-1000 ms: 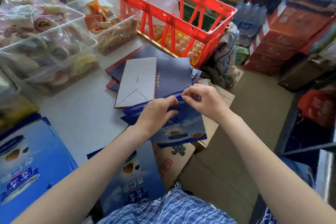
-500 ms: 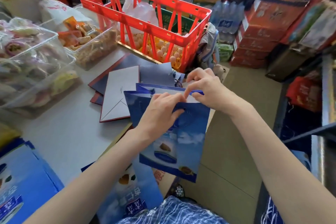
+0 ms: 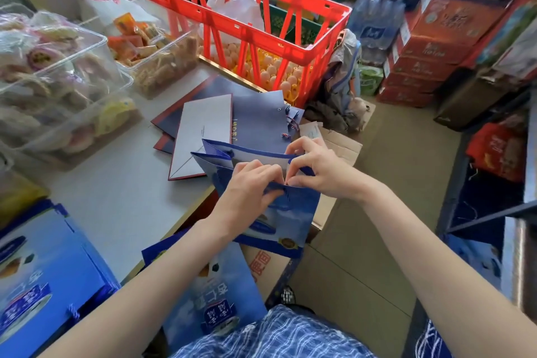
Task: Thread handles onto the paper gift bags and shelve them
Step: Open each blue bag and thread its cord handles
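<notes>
Blue gift bag (image 3: 270, 212) pinched by our left hand (image 3: 250, 186) and right hand (image 3: 316, 168); red crate (image 3: 247, 26) at 12 o'clock, table edge (image 3: 186, 212) beside.

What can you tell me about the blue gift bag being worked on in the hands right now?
The blue gift bag is glossy printed paper, deep blue with a cloud-like picture, an oval label and a gold seal near its bottom edge. It is held upright off the table's edge, its mouth spread open to show a pale inside and folded side gussets. The left hand pinches the near top rim; the right hand pinches the rim beside it, where a dark blue cord shows. Its lower part hangs over cardboard boxes.
</notes>
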